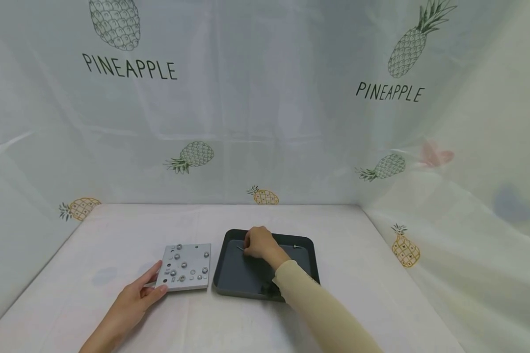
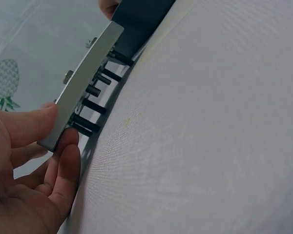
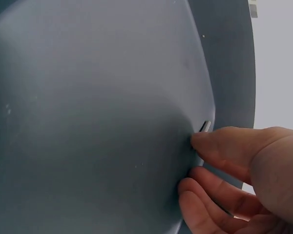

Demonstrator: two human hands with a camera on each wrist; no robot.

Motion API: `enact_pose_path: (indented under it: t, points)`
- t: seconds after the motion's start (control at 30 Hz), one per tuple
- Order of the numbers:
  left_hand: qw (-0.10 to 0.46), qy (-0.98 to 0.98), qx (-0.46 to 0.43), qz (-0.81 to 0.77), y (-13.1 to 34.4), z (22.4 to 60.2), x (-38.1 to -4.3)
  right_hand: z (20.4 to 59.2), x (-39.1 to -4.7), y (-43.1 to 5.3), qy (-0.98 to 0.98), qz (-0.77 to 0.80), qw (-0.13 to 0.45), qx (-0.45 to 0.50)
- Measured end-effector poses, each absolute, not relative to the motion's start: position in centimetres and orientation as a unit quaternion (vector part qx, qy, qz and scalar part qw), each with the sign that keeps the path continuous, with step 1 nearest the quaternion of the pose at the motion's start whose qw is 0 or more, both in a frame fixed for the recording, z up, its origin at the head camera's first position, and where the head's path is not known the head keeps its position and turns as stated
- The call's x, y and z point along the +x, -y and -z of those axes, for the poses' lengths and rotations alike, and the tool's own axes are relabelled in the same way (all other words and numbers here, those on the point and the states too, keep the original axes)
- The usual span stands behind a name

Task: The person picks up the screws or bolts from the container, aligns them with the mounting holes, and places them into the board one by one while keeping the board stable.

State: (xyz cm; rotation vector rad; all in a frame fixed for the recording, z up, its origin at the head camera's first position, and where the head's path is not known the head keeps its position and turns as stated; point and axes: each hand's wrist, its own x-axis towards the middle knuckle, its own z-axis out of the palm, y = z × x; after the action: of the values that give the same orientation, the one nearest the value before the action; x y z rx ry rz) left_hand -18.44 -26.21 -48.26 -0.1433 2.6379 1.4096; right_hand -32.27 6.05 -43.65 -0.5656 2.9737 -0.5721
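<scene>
My left hand (image 1: 134, 301) grips the left edge of a silver metal plate (image 1: 190, 250), thumb on top and fingers beneath. Bolt heads and holes cover its upper face. In the left wrist view, dark threaded bolt shanks (image 2: 95, 107) stick out under the plate, which is raised at the left hand (image 2: 34, 165). Inside a dark grey tray (image 1: 234, 284), my right hand (image 1: 261, 243) reaches to the far left part of the floor. In the right wrist view, the right hand (image 3: 239, 170) pinches a thin metal piece (image 3: 206, 126); most of it is hidden by the thumb.
A small screw-like piece (image 1: 297, 246) lies near the tray's far right corner. Something dark (image 1: 269, 288) shows near the tray's front edge, partly behind the right sleeve. A white cloth covers the table (image 1: 159, 223), and pineapple-print sheets (image 1: 265, 108) hang around it.
</scene>
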Motion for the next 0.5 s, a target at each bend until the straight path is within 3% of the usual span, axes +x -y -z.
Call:
enact_pose_path:
  t: [0.5]
  points:
    - [0.083,-0.881,-0.052,-0.463,26.07,48.15,-18.34,43.23,-32.07,-6.57,-0.954,0.211,0.008,-0.211]
